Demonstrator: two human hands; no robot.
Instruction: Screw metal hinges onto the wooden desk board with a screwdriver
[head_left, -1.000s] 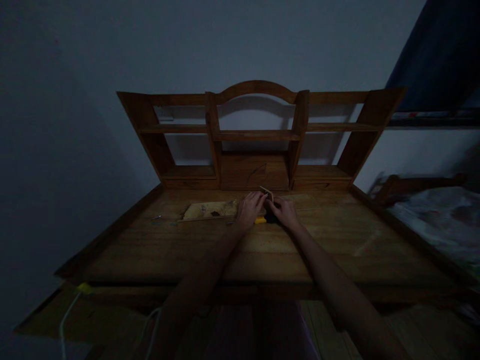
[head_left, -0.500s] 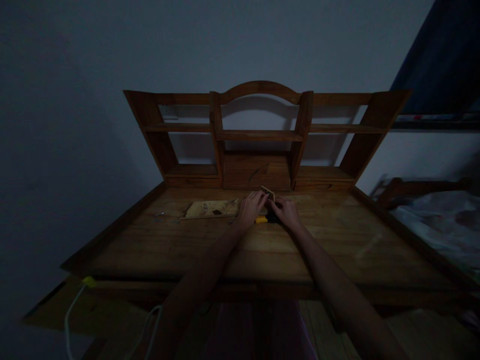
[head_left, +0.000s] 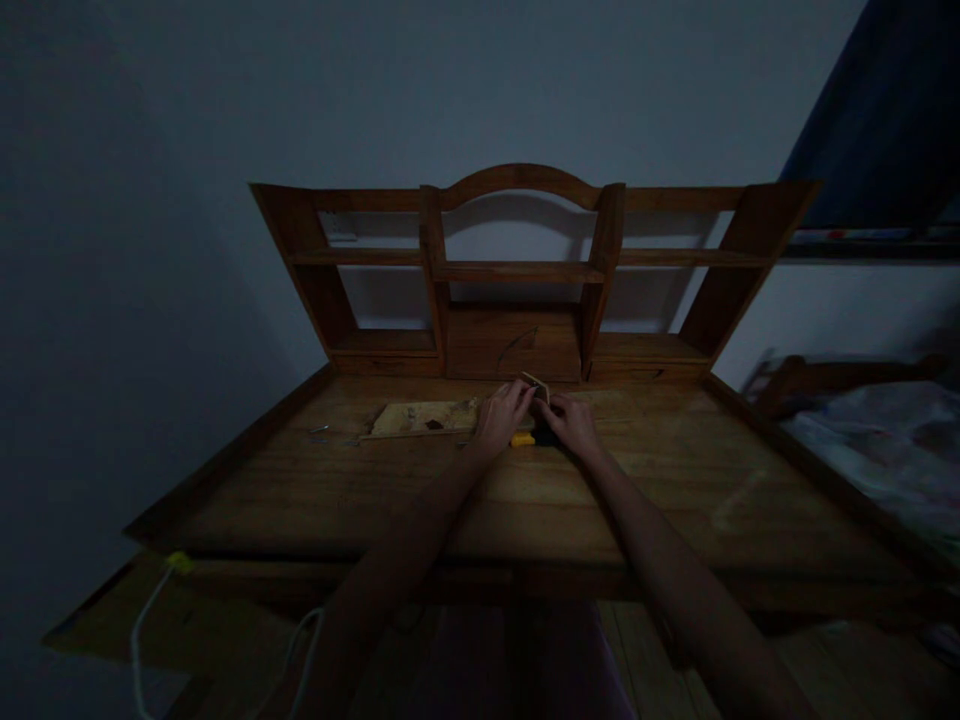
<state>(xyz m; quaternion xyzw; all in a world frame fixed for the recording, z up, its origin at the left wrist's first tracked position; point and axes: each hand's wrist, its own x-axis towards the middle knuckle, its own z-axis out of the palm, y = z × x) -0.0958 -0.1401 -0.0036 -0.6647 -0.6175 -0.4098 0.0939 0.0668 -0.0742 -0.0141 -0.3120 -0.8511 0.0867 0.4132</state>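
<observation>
My left hand [head_left: 502, 414] and my right hand [head_left: 573, 422] meet over the middle of the desk, fingers closed around a small thin wooden piece [head_left: 535, 380]. Its pale edge angles up between the fingertips; the rest of it is hidden by the hands and the dim light. Just below them lies a tool with a yellow and black handle [head_left: 523, 439], partly covered by my right hand. A flat pale board [head_left: 420, 416] with dark stains and a rough left end rests to the left, its right end reaching my left hand.
Small metal bits [head_left: 319, 429] lie left of the board. A wooden shelf unit [head_left: 517, 271] rises along the back of the desk [head_left: 675, 480]. A white cord [head_left: 137, 650] with a yellow end hangs at the front left. Right of the desk is a pale plastic-like bundle [head_left: 885, 440].
Almost nothing differs. Both hands stay in the same place on the small wooden piece, and the board and the tool lie where they were.
</observation>
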